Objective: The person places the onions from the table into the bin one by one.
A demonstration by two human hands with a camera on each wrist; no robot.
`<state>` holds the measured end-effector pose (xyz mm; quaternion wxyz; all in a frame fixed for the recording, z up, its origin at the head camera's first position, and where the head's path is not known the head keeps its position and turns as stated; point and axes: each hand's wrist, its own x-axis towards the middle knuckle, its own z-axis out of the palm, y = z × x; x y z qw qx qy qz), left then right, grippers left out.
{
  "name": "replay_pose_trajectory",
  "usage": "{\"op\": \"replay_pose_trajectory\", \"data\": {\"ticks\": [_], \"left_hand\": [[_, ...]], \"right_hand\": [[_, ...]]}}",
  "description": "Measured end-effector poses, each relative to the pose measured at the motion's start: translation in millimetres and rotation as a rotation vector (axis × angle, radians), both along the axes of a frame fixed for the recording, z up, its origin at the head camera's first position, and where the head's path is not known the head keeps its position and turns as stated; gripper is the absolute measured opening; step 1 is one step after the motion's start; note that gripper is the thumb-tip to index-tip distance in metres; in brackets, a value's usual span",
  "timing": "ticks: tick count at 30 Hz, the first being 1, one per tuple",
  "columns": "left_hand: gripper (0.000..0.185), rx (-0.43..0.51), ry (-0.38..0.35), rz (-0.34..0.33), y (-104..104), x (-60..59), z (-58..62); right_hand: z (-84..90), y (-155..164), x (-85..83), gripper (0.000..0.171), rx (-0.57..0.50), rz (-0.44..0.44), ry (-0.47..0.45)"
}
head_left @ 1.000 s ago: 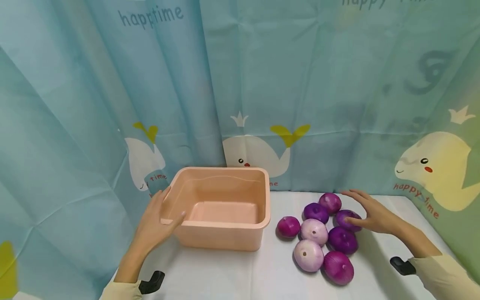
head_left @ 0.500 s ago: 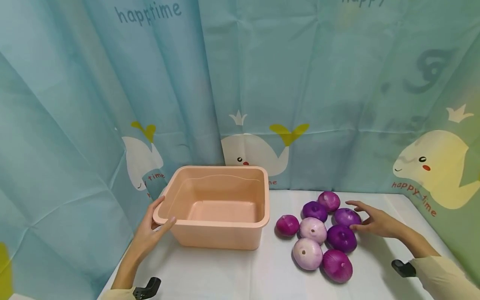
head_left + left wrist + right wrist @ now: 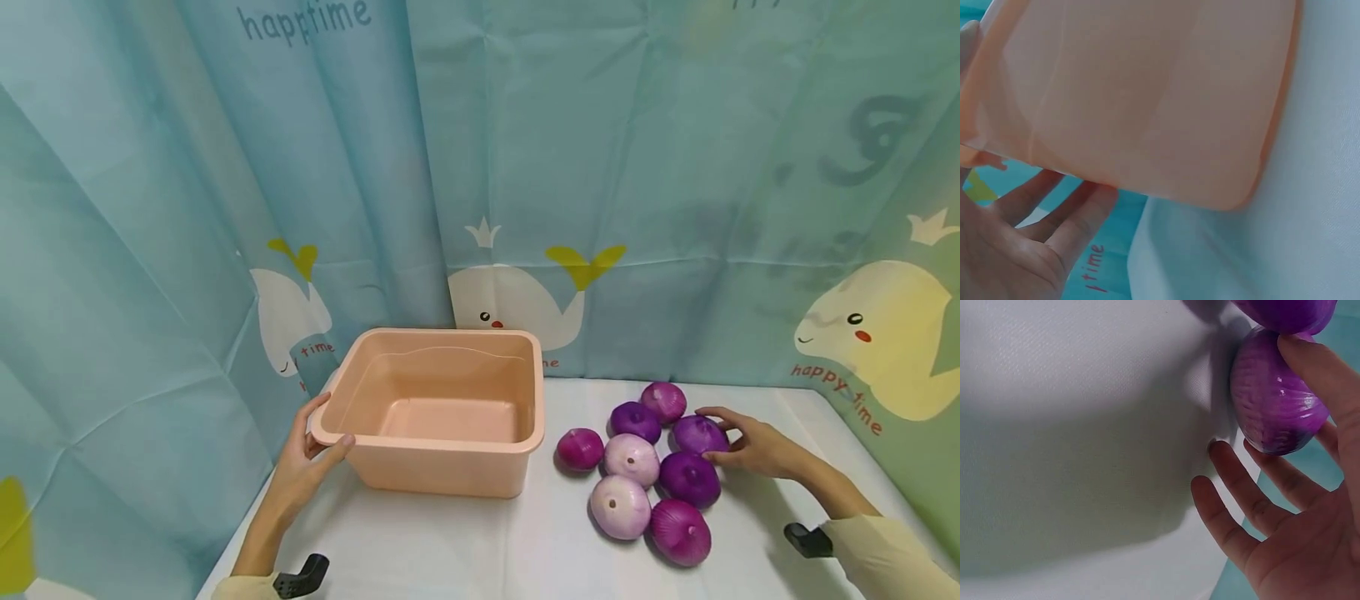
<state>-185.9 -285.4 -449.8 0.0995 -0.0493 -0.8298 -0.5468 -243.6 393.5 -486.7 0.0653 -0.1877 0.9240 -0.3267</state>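
At the left in the head view, my left hand (image 3: 303, 467) holds the left front corner of a peach plastic basin (image 3: 442, 471), thumb by the front rim and fingers along the side. The left wrist view shows its fingers (image 3: 1088, 219) against the basin's outer wall (image 3: 1147, 112). My right hand (image 3: 757, 446) has thumb and index finger around a purple onion (image 3: 699, 435) at the right of a group. In the right wrist view the thumb (image 3: 1313, 365) lies on this onion (image 3: 1275, 400), while other fingers (image 3: 1241, 487) spread below it.
Several more onions lie close together on the white tablecloth (image 3: 420, 550), among them dark purple (image 3: 690, 479), magenta (image 3: 680, 532) and pale (image 3: 620, 507) ones. A blue curtain (image 3: 660, 167) with whale prints stands behind and to the left.
My left hand has shifted down and left onto the basin's corner, which has moved slightly left with it. My right hand has drawn back a little, then come in around the onion.
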Motion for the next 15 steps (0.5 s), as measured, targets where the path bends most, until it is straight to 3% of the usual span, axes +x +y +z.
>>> {"op": "replay_pose_trajectory", "data": {"ticks": [9,15], "left_hand": [[0.077,-0.009,-0.032,0.044,5.2,0.6,-1.5],[0.077,-0.001,-0.053,0.068,8.2,3.0,-2.8]], "right_hand": [[4.5,-3.4,2.5,0.07,-0.004,-0.053,0.026],[29.1,-6.1,-0.4,0.07,0.065,-0.052,0.133]]}}
